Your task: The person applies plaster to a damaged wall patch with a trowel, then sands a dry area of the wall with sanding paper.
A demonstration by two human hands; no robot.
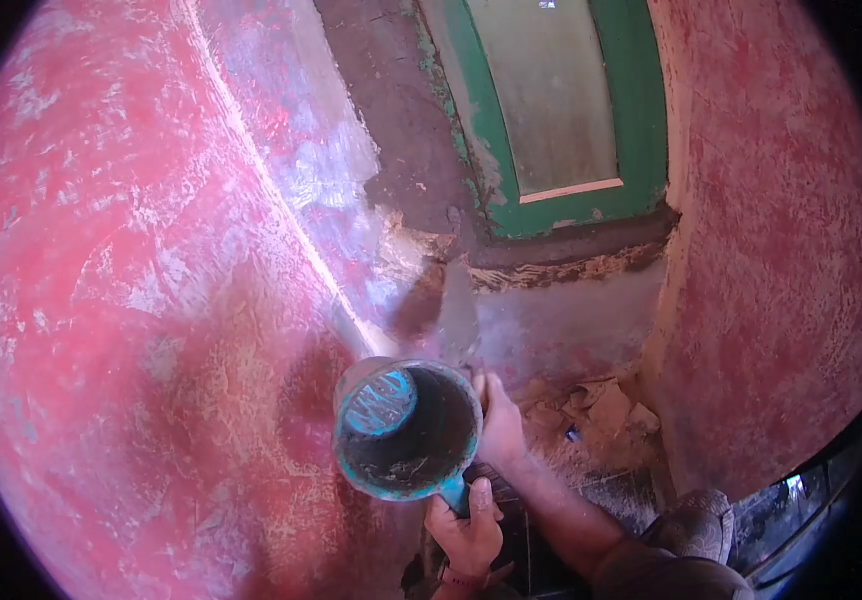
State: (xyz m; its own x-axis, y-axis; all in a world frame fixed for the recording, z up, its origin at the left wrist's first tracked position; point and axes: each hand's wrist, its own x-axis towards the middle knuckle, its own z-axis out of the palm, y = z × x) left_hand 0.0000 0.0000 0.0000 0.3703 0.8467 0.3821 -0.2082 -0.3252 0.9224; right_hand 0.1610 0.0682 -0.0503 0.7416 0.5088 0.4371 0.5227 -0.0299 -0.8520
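Observation:
My left hand [466,535] is closed around the handle of a teal plastic dipper [411,490], its thumb lying along the top. The dipper is tilted with its mouth toward me; grey mortar coats the inside, and a scratched blue patch shows on the bottom. Just behind its rim, my right hand [501,425] is closed, partly hidden by the dipper. From there a trowel [459,315] points up toward the wall under the frame; its blade is slightly blurred and its handle is hidden.
A green frame [641,120] with a pale panel stands ahead, edged by dark mortar [406,140] and broken plaster [416,240]. Worn pink walls [131,270] rise on both sides. Rubble [601,415] lies in the corner below, near my knee [696,525].

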